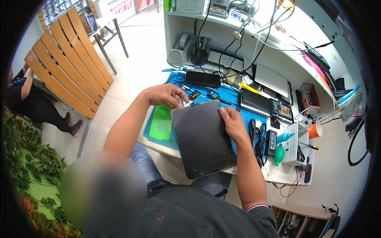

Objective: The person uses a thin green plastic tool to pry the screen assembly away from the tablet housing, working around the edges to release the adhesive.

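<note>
A dark tablet [204, 139] with rounded corners and a pale rim is held tilted over the front edge of the workbench. My right hand [235, 123] grips its upper right edge, thumb on the dark face. At its upper left corner, my left hand [168, 96] is closed in a pinch. Something small and whitish shows at those fingertips, too small to name. Just beyond them is a small black piece with light markings [194, 95]. Left of the tablet, a bright green flat piece [160, 123] lies on the blue work mat [173, 139].
A black phone [203, 78] lies at the mat's back. Right of the tablet are coiled black cables [258, 142], a green air blower [279, 154] and a white box [297, 144]. A shelf with hanging wires overhangs the bench. Another person [35, 97] stands beyond a slatted wooden panel [69, 59].
</note>
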{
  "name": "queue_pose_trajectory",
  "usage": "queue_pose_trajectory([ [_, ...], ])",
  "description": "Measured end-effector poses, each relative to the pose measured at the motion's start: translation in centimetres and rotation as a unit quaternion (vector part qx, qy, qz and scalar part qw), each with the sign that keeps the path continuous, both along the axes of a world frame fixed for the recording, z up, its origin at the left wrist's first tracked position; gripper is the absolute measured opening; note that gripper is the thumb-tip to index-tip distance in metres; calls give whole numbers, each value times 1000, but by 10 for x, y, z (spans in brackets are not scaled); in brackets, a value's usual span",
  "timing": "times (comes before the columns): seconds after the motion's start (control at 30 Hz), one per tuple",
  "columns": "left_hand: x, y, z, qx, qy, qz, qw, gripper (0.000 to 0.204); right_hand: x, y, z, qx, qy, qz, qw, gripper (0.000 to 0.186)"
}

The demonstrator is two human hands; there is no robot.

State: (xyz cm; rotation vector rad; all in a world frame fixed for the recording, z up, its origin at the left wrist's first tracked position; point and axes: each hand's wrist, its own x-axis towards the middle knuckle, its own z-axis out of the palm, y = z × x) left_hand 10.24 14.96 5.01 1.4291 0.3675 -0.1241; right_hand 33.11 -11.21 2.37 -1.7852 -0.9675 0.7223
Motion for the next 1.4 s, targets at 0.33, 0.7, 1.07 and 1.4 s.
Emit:
queue_pose_trajectory([
  [0.33,3,-5,15,48,26,27,998,56,2,1,-4,5,1,2,1000,39],
  [0.7,1,-16,44,155,49,21,986,61,0,2,-8,14,-20,-10,1000,38],
  [1.07,-1,-19,35,176,49,24,983,57,0,3,-7,13,12,-15,1000,38],
  [1.4,-11,-30,18,115,19,59,991,53,2,6,-16,52,-12,-14,998,34],
])
